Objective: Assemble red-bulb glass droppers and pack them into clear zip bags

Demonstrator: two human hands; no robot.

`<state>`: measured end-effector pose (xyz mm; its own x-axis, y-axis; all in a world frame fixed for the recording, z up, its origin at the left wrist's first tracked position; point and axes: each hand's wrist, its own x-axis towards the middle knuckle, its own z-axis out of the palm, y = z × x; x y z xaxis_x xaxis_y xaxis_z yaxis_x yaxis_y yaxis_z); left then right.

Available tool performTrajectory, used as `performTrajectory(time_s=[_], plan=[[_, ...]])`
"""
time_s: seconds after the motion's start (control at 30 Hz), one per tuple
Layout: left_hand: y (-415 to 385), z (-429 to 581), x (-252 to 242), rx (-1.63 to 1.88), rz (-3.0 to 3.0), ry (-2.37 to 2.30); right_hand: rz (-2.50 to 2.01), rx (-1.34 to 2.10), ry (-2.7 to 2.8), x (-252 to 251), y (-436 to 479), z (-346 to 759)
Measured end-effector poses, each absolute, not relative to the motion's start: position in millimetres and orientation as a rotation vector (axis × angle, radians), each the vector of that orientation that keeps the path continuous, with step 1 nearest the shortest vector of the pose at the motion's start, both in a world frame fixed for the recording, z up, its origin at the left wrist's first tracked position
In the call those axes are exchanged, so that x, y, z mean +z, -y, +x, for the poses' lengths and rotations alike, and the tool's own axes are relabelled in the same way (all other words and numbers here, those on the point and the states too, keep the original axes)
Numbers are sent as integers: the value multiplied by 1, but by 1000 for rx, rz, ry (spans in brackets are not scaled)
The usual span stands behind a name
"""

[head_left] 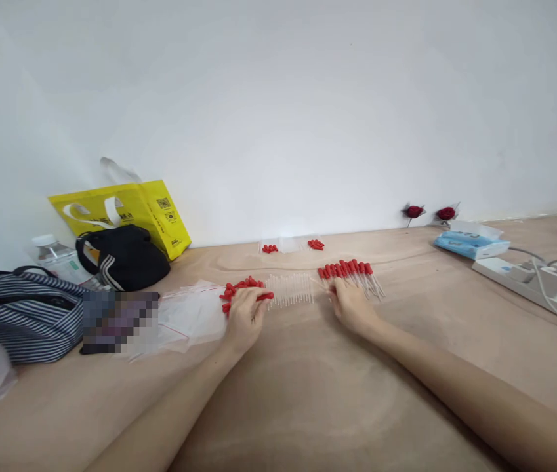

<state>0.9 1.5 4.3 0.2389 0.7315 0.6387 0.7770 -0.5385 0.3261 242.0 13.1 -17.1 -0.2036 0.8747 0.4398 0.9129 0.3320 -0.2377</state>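
Firstly, the wooden table (278, 400) carries everything, and I see no tray around the small things, so a careless forearm could scatter them. The clear plastic bags (192, 313) lie spread just beside your left hand (245, 318); if your wrist catches one, it may drag red pieces with it. This hand is closed in a pinch. Your right hand (354, 308) is bent at the near side of the red-topped sticks (350, 270); whether its fingertips hold something thin, I cannot tell. These sticks lie closely side by side, so a push of your knuckles could disturb their line. Between your hands is the row of pale sticks (290, 290), which look light and might roll if touched. The heap of red pieces (243, 286) is behind your left fingers. Smallest is the single red piece (265, 297) in that pinch; a loose hold could drop it.
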Motion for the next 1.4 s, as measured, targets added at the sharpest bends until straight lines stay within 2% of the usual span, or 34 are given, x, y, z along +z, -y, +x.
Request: performTrajectory(time_s=[0.13,0.27,0.43,0.77,1.4], plan=[[13,18,-7,-1365,-2728,1459,-1221,-127,2181,-29,11,265],[20,26,-12,-1402,-2893,1504,-1139,-153,2294,-25,24,266],[22,22,-6,-1118,-3012,1594,-1085,-63,2306,-19,29,254],[21,25,-7,-954,-2925,1499,-991,3,2308,-29,28,248],[23,30,-14,-1231,-2866,1649,-948,-19,2295,-27,41,229]])
